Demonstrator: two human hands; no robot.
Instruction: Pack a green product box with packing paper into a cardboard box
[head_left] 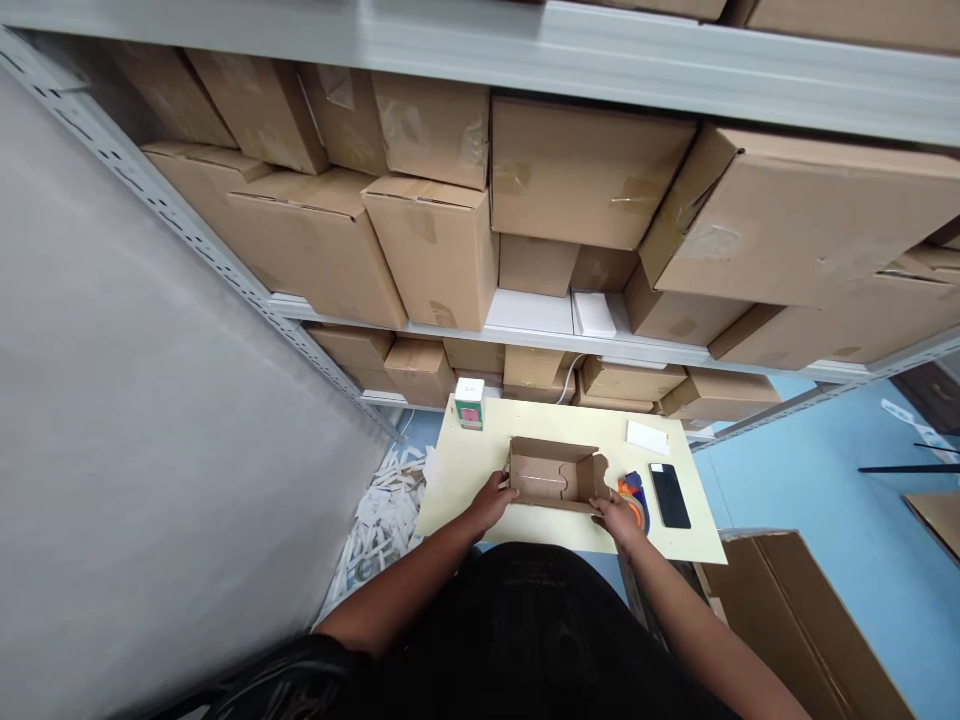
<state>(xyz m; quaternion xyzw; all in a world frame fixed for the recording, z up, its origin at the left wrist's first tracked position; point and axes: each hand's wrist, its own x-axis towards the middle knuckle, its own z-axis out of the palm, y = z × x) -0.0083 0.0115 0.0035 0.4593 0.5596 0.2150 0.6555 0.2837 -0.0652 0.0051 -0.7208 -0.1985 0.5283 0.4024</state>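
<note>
Presently: one open-topped carton (541, 478), gripped at two corners

Carton, quantity one: at the near side of one pale yellow table (450, 510); whether resting or lifted, cannot tell. Left hand (493, 500): fingers grasping its near left corner. Right hand (616, 518): fingers grasping its near right corner. Also on the table: one green-and-white box (470, 405), one flat white box (647, 437), one black phone (670, 495), one orange-and-blue tape dispenser (634, 495).
</note>
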